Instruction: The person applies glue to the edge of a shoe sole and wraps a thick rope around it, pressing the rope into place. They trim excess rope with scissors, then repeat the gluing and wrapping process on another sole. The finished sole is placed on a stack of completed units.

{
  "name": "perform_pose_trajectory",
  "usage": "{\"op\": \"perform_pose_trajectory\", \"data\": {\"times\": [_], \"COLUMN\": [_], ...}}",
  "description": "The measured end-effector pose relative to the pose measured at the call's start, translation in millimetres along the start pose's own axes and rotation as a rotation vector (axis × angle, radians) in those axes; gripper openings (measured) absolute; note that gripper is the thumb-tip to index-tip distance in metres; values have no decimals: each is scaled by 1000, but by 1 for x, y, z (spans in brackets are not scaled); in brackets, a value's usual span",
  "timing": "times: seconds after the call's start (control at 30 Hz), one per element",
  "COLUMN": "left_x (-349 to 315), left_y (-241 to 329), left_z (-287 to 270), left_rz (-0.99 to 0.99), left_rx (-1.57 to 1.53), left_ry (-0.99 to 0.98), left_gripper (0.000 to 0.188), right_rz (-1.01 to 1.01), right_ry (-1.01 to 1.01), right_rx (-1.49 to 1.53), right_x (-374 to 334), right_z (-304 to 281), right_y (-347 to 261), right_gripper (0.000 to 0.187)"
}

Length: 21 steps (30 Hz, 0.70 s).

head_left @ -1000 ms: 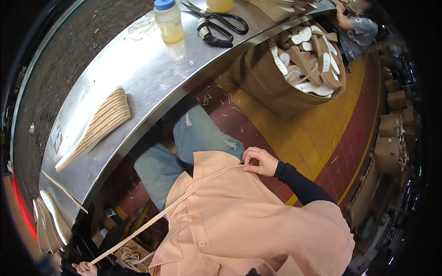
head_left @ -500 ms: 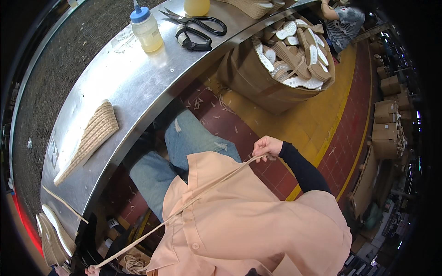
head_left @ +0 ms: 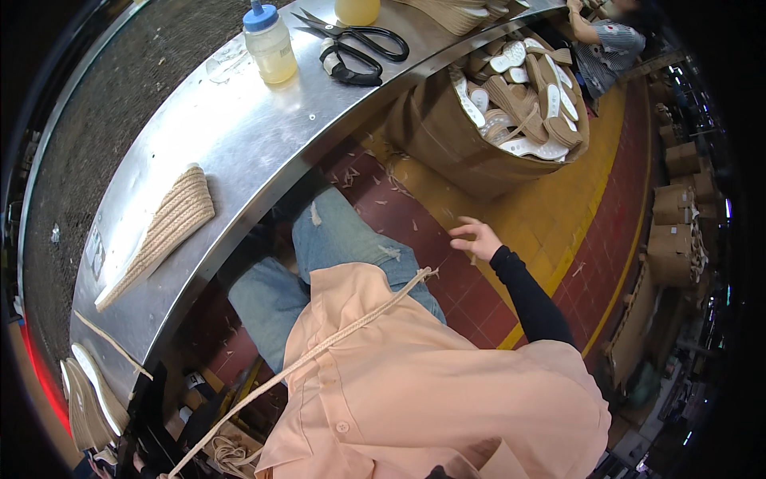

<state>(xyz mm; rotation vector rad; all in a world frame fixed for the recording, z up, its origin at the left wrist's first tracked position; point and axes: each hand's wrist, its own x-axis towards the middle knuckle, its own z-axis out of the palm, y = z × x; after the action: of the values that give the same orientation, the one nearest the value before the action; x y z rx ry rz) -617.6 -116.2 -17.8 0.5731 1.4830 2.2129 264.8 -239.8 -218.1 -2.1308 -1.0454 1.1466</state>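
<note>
My right hand (head_left: 477, 239) is held over the floor right of my lap, fingers apart and with nothing in them. A beige braided cord (head_left: 343, 334) lies slantwise across my peach shirt, its frayed tip just left of that hand and not touching it. Toward the lower left the cord runs straight down to the picture's edge, where my left hand is cut off and its grip does not show. On the metal table, a rope-covered wedge sole (head_left: 171, 227) with a white top side lies on its side. A short piece of cord (head_left: 114, 343) hangs over the table edge nearby.
Black-handled scissors (head_left: 351, 49) and a blue-capped bottle (head_left: 270, 48) of yellowish liquid lie and stand on the table. More wedge soles (head_left: 96, 395) stand at lower left. A large brown sack (head_left: 447, 152) holds several soles. Another person (head_left: 610, 48) is at far right.
My right hand has let go of the cord's end and moved slightly right and up, its fingers opening. The freed end has dropped onto my lap. The view has shifted a little.
</note>
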Motion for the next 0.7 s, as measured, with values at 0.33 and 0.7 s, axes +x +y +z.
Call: {"op": "perform_pose_trajectory", "data": {"times": [0.33, 0.7], "left_x": [-2, 84], "left_y": [2, -51], "left_z": [-13, -97], "left_rz": [-24, -109], "left_rx": [-81, -68], "left_ry": [33, 132], "left_gripper": [12, 17], "right_rz": [-82, 165], "right_ry": [-446, -336], "right_rx": [520, 1001], "right_x": [-21, -14], "right_z": [58, -7], "right_y": [-78, -57], "right_gripper": [23, 19]}}
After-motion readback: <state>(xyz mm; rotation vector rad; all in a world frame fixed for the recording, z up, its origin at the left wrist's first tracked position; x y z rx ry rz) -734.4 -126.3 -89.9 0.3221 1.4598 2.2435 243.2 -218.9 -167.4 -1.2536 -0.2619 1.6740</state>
